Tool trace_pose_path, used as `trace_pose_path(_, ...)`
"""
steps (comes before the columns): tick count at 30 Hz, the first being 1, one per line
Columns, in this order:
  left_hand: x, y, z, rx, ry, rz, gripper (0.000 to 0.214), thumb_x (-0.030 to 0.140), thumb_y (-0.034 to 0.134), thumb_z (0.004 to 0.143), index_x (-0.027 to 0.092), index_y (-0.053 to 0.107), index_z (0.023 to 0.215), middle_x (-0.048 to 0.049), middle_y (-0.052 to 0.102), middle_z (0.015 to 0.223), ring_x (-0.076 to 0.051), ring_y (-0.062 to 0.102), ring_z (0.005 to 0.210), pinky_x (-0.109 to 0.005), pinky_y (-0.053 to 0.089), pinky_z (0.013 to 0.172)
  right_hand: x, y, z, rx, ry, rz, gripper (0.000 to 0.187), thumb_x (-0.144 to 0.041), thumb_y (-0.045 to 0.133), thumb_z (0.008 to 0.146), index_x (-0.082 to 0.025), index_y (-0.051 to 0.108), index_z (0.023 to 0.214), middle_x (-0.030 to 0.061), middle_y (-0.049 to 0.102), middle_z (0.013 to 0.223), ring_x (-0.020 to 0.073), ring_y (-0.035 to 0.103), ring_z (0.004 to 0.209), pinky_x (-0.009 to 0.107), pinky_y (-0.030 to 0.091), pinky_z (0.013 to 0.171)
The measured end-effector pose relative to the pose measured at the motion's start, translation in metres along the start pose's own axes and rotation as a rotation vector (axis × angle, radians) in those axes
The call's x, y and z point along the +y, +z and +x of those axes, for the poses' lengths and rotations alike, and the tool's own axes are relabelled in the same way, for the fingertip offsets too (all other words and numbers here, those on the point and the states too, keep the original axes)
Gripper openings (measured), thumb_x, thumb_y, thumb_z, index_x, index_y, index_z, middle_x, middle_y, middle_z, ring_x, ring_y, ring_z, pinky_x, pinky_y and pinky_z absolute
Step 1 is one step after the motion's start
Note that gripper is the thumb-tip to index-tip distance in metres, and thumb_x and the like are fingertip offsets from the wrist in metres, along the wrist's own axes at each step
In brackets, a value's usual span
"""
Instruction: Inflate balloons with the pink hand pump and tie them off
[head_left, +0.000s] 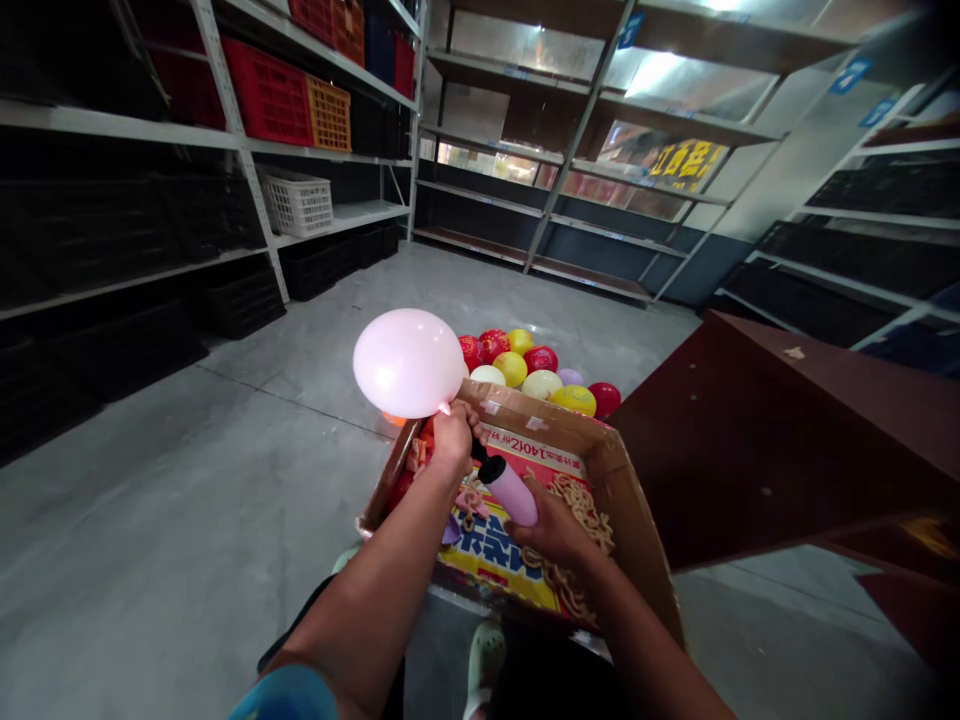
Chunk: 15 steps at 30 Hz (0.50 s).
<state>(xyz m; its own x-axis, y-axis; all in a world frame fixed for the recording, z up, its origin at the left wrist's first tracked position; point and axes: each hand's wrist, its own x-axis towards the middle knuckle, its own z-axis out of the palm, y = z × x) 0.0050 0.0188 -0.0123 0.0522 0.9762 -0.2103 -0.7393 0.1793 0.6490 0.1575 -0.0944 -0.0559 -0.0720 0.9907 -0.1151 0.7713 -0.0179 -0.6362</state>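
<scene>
My left hand [454, 435] is closed around the neck of an inflated pale pink balloon [409, 362], which stands out to the upper left. In my right hand [551, 522] is a pink hand pump [514, 490] with a black end pointing at my left hand. Whether the pump's tip sits inside the balloon's neck is hidden by my left fingers. Both hands are above an open cardboard box [637, 500]. Inside it lie beige rubber-like strands [581, 510], a few uninflated balloons [472, 500] and a printed yellow and red sheet [491, 550].
Several inflated balloons [511, 369] in red, yellow and white lie on the floor behind the box. A dark red wooden piece [720, 440] stands close on the right. Shelves [330, 215] with crates line the left; racks [555, 215] stand at the back.
</scene>
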Motion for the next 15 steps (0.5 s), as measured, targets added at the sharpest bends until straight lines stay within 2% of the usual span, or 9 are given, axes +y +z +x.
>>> trace_pose_path(7,0.021,-0.007,0.007,0.014,0.067,-0.017,0.019,0.019,0.048,0.074,0.02,0.034,0.061,0.0064,0.035,0.047,-0.007,0.035,0.034,-0.02,0.032,0.034,0.025,-0.01,-0.018,-0.055,0.001,-0.012,0.036,-0.022,0.064,0.064,-0.019,0.057,0.099,0.0027,0.067,0.087,0.0192,0.061,0.075,0.027,0.045,0.064)
trace_pose_path(10,0.03,-0.012,0.012,0.036,0.076,-0.027,0.019,0.02,0.047,0.074,0.02,0.034,0.061,0.0065,0.034,0.046,-0.007,0.035,0.034,-0.02,0.032,0.034,0.037,-0.017,-0.027,-0.089,0.038,-0.019,0.038,-0.022,0.064,0.064,-0.019,0.059,0.101,0.0033,0.068,0.09,0.02,0.062,0.077,0.028,0.046,0.065)
trace_pose_path(15,0.031,-0.013,0.012,0.051,0.058,-0.048,0.018,0.019,0.047,0.073,0.02,0.034,0.06,0.0066,0.033,0.046,-0.006,0.033,0.034,-0.019,0.032,0.035,0.036,-0.018,-0.024,-0.111,0.039,-0.022,0.044,-0.021,0.064,0.062,-0.018,0.058,0.106,0.0057,0.069,0.096,0.0224,0.062,0.082,0.03,0.046,0.07)
